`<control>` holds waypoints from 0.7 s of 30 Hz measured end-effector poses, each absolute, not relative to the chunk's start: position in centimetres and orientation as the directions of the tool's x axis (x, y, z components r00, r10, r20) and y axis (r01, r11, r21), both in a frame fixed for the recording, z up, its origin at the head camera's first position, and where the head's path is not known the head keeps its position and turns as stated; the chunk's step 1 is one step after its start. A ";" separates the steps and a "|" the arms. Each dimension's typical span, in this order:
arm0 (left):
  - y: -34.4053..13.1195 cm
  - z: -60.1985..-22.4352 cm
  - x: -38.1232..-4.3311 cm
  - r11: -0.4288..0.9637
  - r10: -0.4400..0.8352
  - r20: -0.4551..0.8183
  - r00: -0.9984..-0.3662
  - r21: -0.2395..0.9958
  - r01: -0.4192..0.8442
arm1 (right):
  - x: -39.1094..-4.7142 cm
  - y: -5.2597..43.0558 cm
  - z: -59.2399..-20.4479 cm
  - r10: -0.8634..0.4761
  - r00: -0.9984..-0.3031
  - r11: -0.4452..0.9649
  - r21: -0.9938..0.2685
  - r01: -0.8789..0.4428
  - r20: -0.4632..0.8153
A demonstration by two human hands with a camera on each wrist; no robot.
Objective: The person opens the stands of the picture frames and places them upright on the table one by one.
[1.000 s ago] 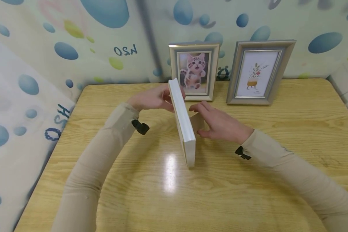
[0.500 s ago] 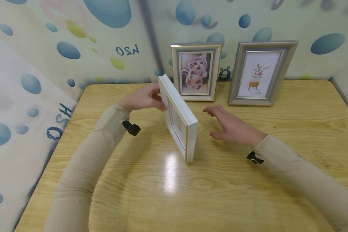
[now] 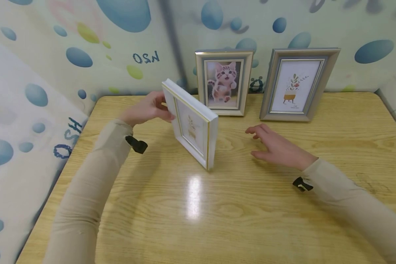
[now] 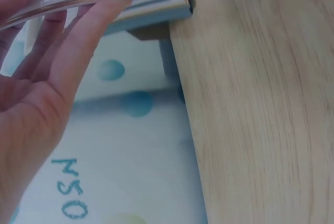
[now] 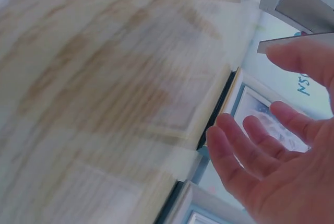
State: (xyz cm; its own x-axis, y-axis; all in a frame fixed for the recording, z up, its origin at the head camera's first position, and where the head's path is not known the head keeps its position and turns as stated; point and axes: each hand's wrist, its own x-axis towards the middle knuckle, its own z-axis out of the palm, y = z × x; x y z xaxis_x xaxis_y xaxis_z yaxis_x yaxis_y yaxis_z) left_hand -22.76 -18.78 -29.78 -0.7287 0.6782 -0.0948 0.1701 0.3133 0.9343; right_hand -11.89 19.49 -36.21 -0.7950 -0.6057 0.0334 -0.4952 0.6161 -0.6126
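Note:
A white picture frame [image 3: 192, 129] with a thin gold line and a faint plant print stands upright at an angle in the head view. My left hand [image 3: 148, 109] grips its left side, thumb on the front and the other fingers behind it. The left wrist view shows this hand [image 4: 49, 85] with the frame's edge across the top. My right hand [image 3: 278, 148] is apart from the frame, to its right, fingers loosely bent and holding nothing. In the right wrist view, the frame's back [image 5: 305, 7] shows a grey panel and a flap sticking out, overlapped by the thumb.
Two silvery frames stand at the back of the wooden table [image 3: 250, 220]: one with a kitten picture [image 3: 222, 82], the other with a potted plant print [image 3: 297, 86]. A patterned wall [image 3: 112, 40] rises directly behind and at the left.
My left hand has moved left with the white frame, turning its front towards the head camera. My right hand has drawn away to the right from the frame's back.

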 end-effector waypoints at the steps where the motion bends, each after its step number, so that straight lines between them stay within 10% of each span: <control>1: -19.1 -29.8 -22.9 0.316 0.667 -0.096 -0.739 0.935 0.163 | -11.9 19.6 -36.3 -0.606 -0.795 0.617 -0.615 -0.491 0.027; 21: -24.8 -30.1 -23.8 0.391 0.486 -0.146 -0.862 0.918 0.065 | -11.8 20.5 -36.7 -0.624 -0.780 0.600 -0.611 -0.516 0.045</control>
